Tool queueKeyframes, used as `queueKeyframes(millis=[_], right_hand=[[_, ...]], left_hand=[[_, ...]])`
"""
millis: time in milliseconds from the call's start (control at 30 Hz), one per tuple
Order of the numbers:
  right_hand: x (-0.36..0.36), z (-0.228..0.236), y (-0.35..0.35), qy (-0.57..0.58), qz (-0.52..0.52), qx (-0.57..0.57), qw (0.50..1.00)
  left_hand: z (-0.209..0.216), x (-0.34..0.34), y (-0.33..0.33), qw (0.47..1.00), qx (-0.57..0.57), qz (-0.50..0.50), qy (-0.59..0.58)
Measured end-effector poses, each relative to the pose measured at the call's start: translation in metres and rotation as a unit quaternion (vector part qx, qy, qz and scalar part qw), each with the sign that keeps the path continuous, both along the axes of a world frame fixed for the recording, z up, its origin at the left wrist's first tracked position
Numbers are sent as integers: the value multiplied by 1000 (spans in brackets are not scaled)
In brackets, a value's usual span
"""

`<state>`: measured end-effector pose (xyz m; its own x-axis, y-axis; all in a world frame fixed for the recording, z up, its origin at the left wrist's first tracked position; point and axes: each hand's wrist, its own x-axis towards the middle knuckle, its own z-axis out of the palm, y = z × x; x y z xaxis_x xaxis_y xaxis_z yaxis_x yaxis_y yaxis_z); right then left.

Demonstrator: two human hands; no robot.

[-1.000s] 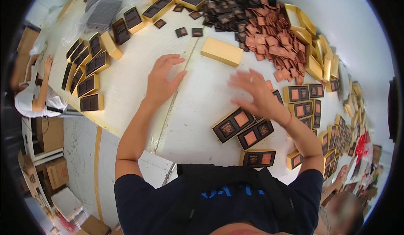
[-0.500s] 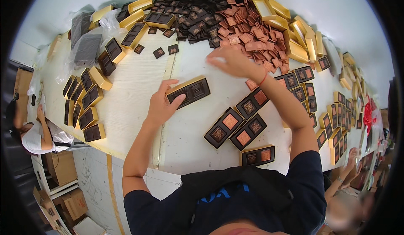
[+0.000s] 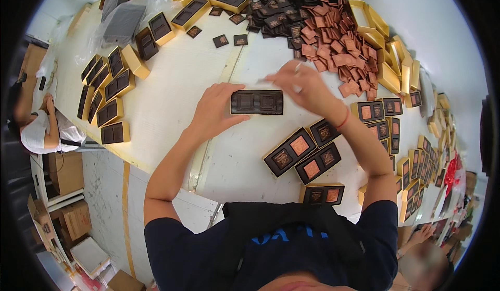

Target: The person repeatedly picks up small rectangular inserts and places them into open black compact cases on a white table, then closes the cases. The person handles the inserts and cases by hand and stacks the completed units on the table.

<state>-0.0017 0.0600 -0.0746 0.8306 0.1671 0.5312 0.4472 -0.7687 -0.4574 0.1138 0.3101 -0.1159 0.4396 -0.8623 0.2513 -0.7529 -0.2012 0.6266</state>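
My left hand grips the left end of a narrow box with a black tray insert, thumb along the near side and fingers along the far side. Two square wells show in the tray, with nothing placed in them. Above the box's right end is my right hand, slightly blurred, its fingers pinched together and pointing left. Something thin may be at the fingertips, too smeared to name. Beyond it lie heaps of small flat squares, black ones and copper-coloured ones.
Gold boxes holding one copper and one dark square sit near my right forearm, with more farther right. Gold boxes with black trays stand at left. Gold trays are stacked at back right. A person sits at left; another's hand shows at lower right.
My right hand has come from the copper heap toward the box. My left hand has turned the box level. The whole view has shifted, with the tabletop things sliding mostly rightward.
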Motion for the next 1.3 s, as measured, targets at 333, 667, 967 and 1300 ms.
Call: queueKeyframes(millis=[333,667,967,1300], right_hand=[[-7,-29,17,-10,145,-171,974],[5,-18,44,69,61,-64,994],[16,-5,51,164,50,28,985],[14,-14,48,96,42,-25,994]], left_hand=[[-9,2,1,1000,-27,-11,-10],[-7,1,0,999,-38,-6,-5],[-7,-3,-1,999,-36,17,25],[-7,0,-1,999,-29,12,13]])
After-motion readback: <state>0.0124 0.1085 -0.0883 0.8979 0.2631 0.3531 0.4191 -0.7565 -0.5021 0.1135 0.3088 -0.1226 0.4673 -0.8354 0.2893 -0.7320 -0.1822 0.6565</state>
